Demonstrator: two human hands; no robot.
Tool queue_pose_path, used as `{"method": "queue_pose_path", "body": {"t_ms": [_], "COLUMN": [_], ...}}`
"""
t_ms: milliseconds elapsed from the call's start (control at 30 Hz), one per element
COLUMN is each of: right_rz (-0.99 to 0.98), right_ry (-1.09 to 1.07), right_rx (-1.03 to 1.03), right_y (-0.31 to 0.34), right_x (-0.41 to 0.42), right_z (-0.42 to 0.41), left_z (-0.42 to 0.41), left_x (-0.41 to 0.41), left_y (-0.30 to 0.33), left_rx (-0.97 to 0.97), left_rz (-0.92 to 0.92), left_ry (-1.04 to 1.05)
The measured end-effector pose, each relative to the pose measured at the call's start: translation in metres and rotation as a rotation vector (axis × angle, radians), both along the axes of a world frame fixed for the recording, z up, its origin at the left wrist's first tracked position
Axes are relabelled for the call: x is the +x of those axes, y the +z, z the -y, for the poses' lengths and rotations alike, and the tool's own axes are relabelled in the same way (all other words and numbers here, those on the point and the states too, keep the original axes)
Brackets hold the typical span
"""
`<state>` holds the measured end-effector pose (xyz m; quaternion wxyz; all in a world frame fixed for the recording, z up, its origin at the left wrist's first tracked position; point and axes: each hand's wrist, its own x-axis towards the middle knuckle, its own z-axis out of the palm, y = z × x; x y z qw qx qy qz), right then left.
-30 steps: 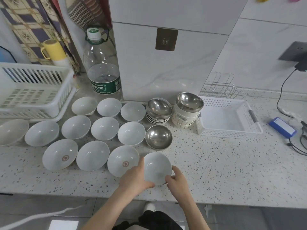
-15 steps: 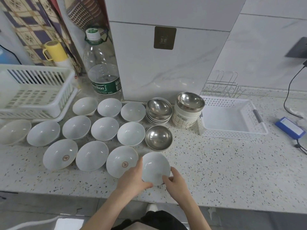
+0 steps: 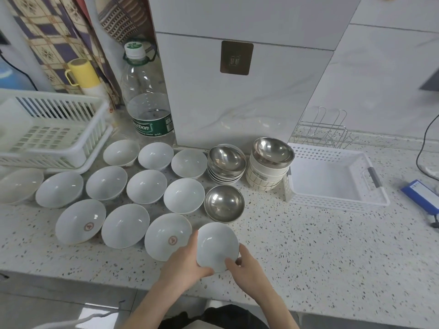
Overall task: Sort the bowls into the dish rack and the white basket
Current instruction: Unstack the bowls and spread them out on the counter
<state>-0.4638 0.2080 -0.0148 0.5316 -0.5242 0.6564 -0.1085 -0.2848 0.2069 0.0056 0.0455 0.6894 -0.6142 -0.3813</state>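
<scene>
Bowl (image 3: 217,245) at counter (image 3: 320,252) front edge, cupped between our left hand (image 3: 184,264) and right hand (image 3: 249,271), fingers curled round rim. We judge glazed ceramic: stiff, slick, chippable, modest weight. Best hold: rim, thumbs inside. Dish rack (image 3: 52,131) far left, white basket (image 3: 332,176) right.

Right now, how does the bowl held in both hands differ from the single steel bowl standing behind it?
The held white bowl looks ceramic and matte; the single steel bowl is metal and reflective. The white bowl is tilted, gripped by the left hand and the right hand; the steel bowl sits upright and untouched on the counter. Both are empty, round and open upward.
</scene>
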Motion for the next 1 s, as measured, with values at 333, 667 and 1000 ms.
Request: {"method": "queue_pose_path", "body": {"t_ms": [333,667,1000], "right_rz": [-0.133,0.058,0.142], "right_ry": [-0.074,-0.376,-0.412], "right_rx": [-0.081,-0.258,-0.211], "right_y": [0.016,0.043,0.035], "right_x": [-0.021,-0.038,-0.032], "right_z": [0.024,0.087,0.110], "left_z": [0.022,0.156,0.191], "left_x": [0.010,-0.019,-0.031], "left_y": [0.012,0.039,0.039], "left_rx": [-0.027,-0.121,-0.098], "left_rz": [-0.044,-0.439,-0.562], "left_ry": [0.100,0.518,0.573]}}
